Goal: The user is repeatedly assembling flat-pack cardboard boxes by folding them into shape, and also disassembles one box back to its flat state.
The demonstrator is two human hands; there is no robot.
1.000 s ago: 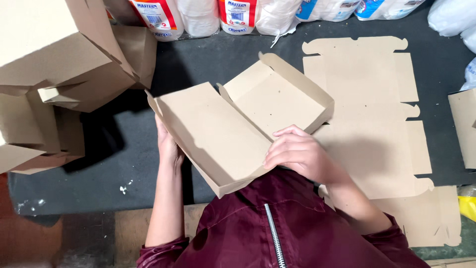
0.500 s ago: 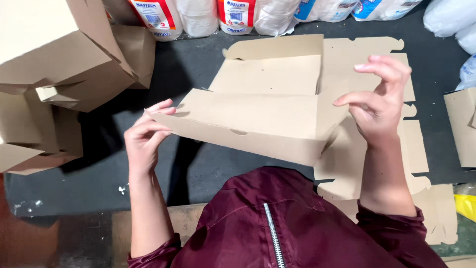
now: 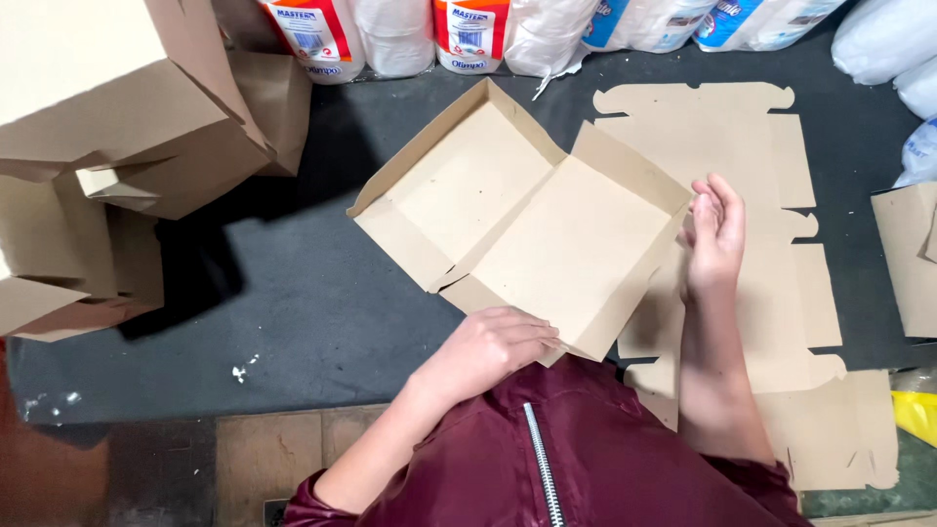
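Note:
A brown cardboard box blank (image 3: 517, 220), partly folded with raised side flaps, is held open above the dark mat. My left hand (image 3: 493, 346) grips its near edge from below. At the blank's right edge my right hand (image 3: 714, 234) pinches the side flap between fingers and thumb. Under and to the right of it lies a stack of flat unfolded cardboard blanks (image 3: 771, 195). A maroon zip jacket (image 3: 547, 459) fills the bottom of the view.
Several folded brown boxes (image 3: 117, 127) pile up at the left. Wrapped paper rolls (image 3: 390, 34) and plastic bags line the far edge. Another box (image 3: 908, 259) stands at the right, a yellow item (image 3: 917, 410) below it. The dark mat (image 3: 273, 293) covers the table.
The blank has been turned so its inner face looks up. My left hand moved from its left corner to its near edge; my right hand dropped lower along the right flap.

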